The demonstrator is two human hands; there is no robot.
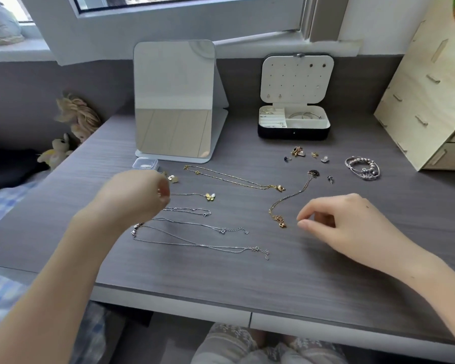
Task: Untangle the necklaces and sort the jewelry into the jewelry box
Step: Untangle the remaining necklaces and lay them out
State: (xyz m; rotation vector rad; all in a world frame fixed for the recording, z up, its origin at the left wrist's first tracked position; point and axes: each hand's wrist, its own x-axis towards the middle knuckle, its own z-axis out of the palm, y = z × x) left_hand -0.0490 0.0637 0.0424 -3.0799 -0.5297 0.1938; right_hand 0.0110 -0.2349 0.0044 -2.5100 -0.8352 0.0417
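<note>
Several necklaces lie stretched out in rows on the grey desk: a gold chain (pixel 234 178), a thin chain with a butterfly pendant (pixel 210 197), and three silver chains (pixel 195 244) below it. My left hand (pixel 139 198) pinches the left end of the butterfly chain. A rose-gold chain (pixel 290 198) lies loose to the right, its upper end in a dark tangle. My right hand (pixel 347 224) hovers beside this chain's lower pendant, fingers curled and holding nothing. The black jewelry box (pixel 293 132) stands open at the back, with rings and bangles inside.
Loose earrings (pixel 298 151) and a pile of bracelets (pixel 363 166) lie in front of the box. A standing mirror (pixel 172 101) and a small clear plastic case (pixel 145 164) are at the back left. A wooden drawer unit (pixel 431 88) fills the right edge.
</note>
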